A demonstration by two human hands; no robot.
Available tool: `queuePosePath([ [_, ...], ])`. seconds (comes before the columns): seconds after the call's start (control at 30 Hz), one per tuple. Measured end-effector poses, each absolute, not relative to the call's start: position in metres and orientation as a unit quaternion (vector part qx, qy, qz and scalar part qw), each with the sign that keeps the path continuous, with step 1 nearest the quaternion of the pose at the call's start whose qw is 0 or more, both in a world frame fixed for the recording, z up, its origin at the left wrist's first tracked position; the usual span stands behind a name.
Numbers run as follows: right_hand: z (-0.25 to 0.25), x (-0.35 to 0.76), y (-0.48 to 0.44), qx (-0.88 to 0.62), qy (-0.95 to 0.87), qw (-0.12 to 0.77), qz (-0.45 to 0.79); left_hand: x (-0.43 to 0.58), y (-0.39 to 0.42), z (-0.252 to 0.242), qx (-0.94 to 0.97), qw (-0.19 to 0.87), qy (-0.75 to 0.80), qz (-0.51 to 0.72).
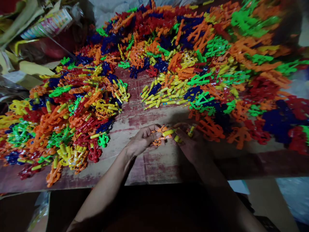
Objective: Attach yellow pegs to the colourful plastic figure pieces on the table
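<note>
My left hand (142, 140) and my right hand (190, 143) meet over the worn reddish board (149, 167). Between them they pinch a small orange plastic toy piece (159, 137) with a yellow tube (168, 132) at its top. My left fingers close on the orange piece. My right fingers close on the yellow tube and hold a few more yellow tubes (178, 138) in the palm. Both forearms reach in from the bottom edge.
A big ring of orange, red, blue, green and yellow plastic pieces (72, 109) surrounds the hands. A loose cluster of yellow tubes (161, 96) lies just beyond them. Papers and packaging (45, 25) pile at the upper left.
</note>
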State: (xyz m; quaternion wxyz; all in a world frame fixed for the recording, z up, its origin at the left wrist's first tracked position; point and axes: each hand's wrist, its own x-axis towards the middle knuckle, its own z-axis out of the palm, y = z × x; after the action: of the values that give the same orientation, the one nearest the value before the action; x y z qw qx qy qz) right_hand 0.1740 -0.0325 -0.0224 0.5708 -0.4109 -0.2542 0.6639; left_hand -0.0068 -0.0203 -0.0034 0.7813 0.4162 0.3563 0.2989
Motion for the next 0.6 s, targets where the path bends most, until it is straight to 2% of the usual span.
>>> queuePosePath([
  [0.17, -0.019, 0.175, -0.034, -0.45, -0.332, 0.557, 0.614, -0.011, -0.02, -0.006, 0.425, 0.775, 0.361, 0.297],
  [0.37, -0.011, 0.181, -0.036, -0.526, -0.454, 0.497, 0.52, -0.001, -0.027, -0.007, 0.445, 0.73, 0.412, 0.314],
  [0.53, -0.015, 0.182, -0.03, -0.523, -0.429, 0.487, 0.553, 0.001, -0.026, -0.007, 0.434, 0.732, 0.416, 0.321],
  [0.6, -0.017, 0.182, -0.027, -0.512, -0.401, 0.505, 0.568, -0.025, -0.016, 0.009, 0.469, 0.666, 0.456, 0.359],
])
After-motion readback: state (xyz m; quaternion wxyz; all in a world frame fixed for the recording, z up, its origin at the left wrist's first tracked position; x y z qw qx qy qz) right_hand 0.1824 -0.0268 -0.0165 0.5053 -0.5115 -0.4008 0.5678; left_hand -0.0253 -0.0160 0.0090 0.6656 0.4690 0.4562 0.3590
